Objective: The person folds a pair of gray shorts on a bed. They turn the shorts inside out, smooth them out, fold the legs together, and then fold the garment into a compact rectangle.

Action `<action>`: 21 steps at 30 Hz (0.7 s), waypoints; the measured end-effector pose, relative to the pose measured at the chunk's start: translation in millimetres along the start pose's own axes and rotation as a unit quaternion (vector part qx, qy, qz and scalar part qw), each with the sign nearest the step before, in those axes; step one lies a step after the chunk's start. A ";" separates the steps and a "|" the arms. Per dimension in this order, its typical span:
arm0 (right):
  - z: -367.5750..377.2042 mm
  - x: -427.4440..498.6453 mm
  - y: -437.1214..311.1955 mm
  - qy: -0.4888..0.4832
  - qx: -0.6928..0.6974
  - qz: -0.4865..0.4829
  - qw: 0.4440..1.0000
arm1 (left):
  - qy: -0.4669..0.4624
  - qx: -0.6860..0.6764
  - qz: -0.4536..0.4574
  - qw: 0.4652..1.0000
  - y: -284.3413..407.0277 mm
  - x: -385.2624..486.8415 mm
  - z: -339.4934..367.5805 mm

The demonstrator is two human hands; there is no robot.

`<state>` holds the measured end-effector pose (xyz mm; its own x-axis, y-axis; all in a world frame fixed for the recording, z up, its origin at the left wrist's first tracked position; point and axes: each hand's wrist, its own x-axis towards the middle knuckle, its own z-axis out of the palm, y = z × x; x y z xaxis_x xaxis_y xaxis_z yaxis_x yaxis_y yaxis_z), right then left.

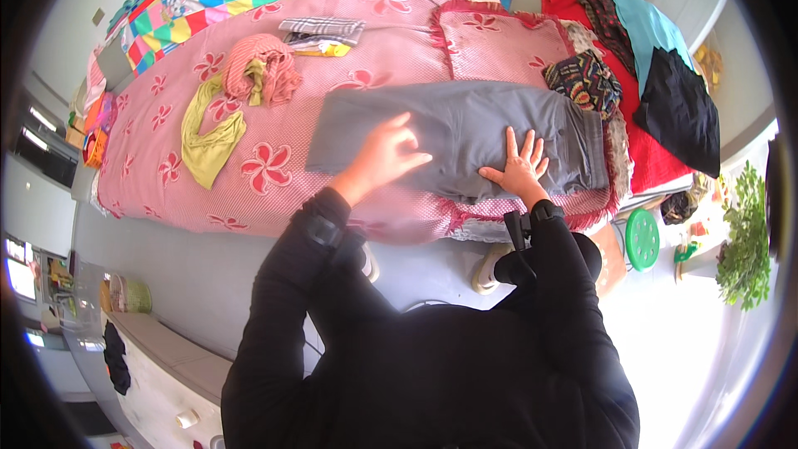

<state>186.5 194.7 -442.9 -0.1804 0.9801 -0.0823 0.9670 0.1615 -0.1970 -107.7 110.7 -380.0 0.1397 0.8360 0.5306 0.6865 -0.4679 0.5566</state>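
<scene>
Grey trousers (449,118), folded lengthwise, lie across a pink flowered sofa cover (268,131) in front of me. Their waistband (593,143) points right, with a few creases beside it. My right hand (522,165) rests palm down near the waist end, fingers spread on the cloth. Over the left half of the trousers is my left hand (389,153), slightly blurred, its fingers loosely bent and apart with nothing in them. Whether it touches the fabric is hard to tell.
A bunched coral striped cloth (262,68), an olive garment (212,137) and a folded plaid cloth (324,34) lie left. A patterned cloth (586,84) touches the waist end; a black garment (679,112) hangs right. A green stool (642,240) stands at lower right.
</scene>
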 end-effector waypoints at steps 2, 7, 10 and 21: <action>-2.2 -0.4 -0.8 -0.001 -0.001 0.002 1.000 | 0.046 0.070 0.025 0.996 -9.6 -3.3 9.4; -5.7 -0.8 -2.4 -0.020 0.013 0.008 1.000 | 0.116 0.211 0.032 0.970 -52.0 -8.9 -4.0; -5.8 0.0 -2.9 -0.032 0.010 0.015 0.999 | 0.061 0.266 0.011 0.962 -64.2 -19.5 0.2; -34.7 11.8 -33.1 0.030 0.111 -0.133 0.985 | 0.003 0.143 0.008 0.990 -43.3 -33.7 10.3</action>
<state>158.6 204.9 -403.5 -0.4043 0.9129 0.0569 0.8233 0.3903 -0.4121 -134.7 105.7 -428.6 0.1485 0.8270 0.5423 0.8582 -0.3803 0.3449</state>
